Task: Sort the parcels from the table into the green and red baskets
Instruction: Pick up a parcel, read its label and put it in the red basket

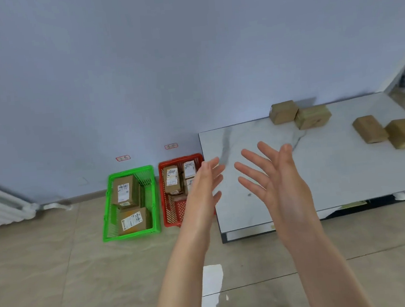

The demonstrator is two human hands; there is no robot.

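Both hands, left hand [205, 177] and right hand [273, 178], hover with fingers apart, holding nothing, above the bench [333, 165] beside the red basket [169, 206].

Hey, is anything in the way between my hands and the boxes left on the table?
Nothing visible. Both the left hand and right hand are empty, and only tabletop lies between them and the four parcels.

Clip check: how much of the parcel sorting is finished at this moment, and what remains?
Done: at least two labelled cardboard parcels lie in the green plastic basket, and several more in the red plastic basket. In hand: nothing; the left hand and right hand are open and empty, held out before the white marble-patterned table. Left: four brown cardboard parcels sit on the table's far side.
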